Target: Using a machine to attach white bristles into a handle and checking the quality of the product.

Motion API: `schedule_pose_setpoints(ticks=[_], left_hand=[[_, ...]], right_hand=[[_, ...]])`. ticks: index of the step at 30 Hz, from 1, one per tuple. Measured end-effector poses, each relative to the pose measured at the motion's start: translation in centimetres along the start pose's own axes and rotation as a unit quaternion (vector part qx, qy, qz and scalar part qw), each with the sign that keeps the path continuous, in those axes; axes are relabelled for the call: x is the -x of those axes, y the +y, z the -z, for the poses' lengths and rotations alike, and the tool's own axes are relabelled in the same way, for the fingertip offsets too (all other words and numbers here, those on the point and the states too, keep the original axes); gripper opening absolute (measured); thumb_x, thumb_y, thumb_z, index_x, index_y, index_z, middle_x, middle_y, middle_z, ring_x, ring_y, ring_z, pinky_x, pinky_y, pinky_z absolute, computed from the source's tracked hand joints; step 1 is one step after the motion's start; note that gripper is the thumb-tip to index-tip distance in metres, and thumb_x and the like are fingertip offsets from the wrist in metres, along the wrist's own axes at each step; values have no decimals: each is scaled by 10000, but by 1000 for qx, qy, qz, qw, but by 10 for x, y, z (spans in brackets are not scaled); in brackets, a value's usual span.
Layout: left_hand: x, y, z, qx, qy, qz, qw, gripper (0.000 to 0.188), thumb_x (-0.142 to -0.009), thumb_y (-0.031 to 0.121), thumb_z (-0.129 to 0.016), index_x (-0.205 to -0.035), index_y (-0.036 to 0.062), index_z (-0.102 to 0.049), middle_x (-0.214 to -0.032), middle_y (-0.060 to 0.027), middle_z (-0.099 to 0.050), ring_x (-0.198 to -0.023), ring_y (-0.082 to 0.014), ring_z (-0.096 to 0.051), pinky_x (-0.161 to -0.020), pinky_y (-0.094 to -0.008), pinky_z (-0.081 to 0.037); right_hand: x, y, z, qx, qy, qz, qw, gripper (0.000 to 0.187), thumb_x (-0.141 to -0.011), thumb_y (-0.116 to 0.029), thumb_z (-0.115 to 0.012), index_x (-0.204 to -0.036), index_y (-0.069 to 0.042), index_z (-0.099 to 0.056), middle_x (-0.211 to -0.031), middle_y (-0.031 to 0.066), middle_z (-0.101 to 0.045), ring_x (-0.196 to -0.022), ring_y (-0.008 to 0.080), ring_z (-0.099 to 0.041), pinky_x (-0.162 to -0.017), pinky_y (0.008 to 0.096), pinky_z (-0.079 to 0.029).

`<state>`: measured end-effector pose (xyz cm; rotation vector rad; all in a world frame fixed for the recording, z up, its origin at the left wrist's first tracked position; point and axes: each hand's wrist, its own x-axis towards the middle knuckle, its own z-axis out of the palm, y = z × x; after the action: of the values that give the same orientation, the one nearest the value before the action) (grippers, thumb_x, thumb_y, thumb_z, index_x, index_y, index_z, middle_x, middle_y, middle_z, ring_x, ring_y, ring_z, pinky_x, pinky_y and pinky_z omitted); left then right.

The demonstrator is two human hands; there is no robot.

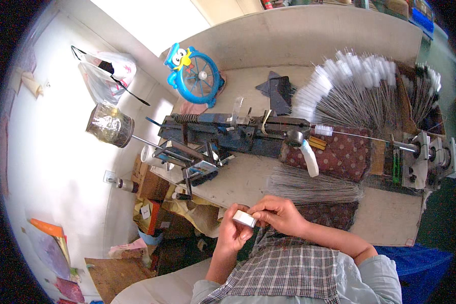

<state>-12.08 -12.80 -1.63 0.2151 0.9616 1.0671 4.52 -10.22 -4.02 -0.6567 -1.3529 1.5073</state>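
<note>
Close in front of my apron, my left hand (230,232) is closed round a small white block-shaped piece (244,218), perhaps a little box. The fingers of my right hand (278,215) are pinched together at its right end. What the piece contains, if anything, cannot be made out. Just beyond my hands lies a bundle of thin metal wires (314,186) on a dotted dark red cloth (342,152). Past that, a long dark bench machine (228,133) carries a lever with a white grip (309,159). A white-bristled brush (323,130) on a wire reaches toward a metal chuck (415,149).
Many white-tipped wire brushes (359,76) fan out at the back right. A blue duck-shaped fan (200,76) stands at the back of the table (390,213). Dark cloth pieces (279,93) lie near it. Cartons (154,180) are stacked at the left, below a hanging plastic bag (106,76).
</note>
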Motion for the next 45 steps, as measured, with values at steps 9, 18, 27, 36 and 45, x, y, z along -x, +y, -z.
schedule_pose_setpoints(ticks=[9, 18, 27, 36, 45], left_hand=[[-9, 4, 12, 217, -174, 143, 950, 434, -913, 396, -418, -956, -17, -544, -782, -286, -584, -357, -162, -451, -327, -249, -376], [-11, 2, 15, 295, -207, 215, 908, 410, -925, 388, -396, -938, -6, -507, -825, -328, -570, -359, -182, -461, -360, -256, -385], [-5, -9, 6, -87, -42, -49, 994, 389, -927, 383, -404, -909, 10, -511, -761, -123, -574, -557, -155, -523, -410, -260, -402], [6, -20, -24, -494, 142, -399, 760, 354, -949, 192, -308, -940, -18, -592, -884, -94, -600, -769, -172, -572, -713, -281, -456], [5, -11, -23, -299, 126, -225, 919, 324, -925, 253, -461, -988, -29, -607, -782, -95, -630, -408, -81, -470, -303, -205, -338]], right_hand=[[0, -5, 1, -23, -5, -7, 1000, 153, -819, -131, -618, -948, -54, -648, -806, 67, -608, -708, 161, -587, -628, 278, -466], [0, -7, 3, 42, -18, 39, 998, 155, -793, -138, -649, -924, -55, -660, -817, 53, -622, -745, 157, -584, -652, 277, -461], [4, -7, 3, 84, 3, 17, 996, 145, -790, -176, -650, -861, -50, -666, -768, 61, -634, -706, 171, -608, -630, 283, -468], [9, 2, 2, -79, 7, -165, 983, 213, -865, -236, -577, -893, -31, -626, -724, 14, -597, -632, 70, -548, -569, 225, -435], [7, 3, 1, -175, -6, -186, 967, 216, -869, -224, -581, -874, -8, -594, -726, 20, -579, -627, 85, -530, -565, 234, -433]])
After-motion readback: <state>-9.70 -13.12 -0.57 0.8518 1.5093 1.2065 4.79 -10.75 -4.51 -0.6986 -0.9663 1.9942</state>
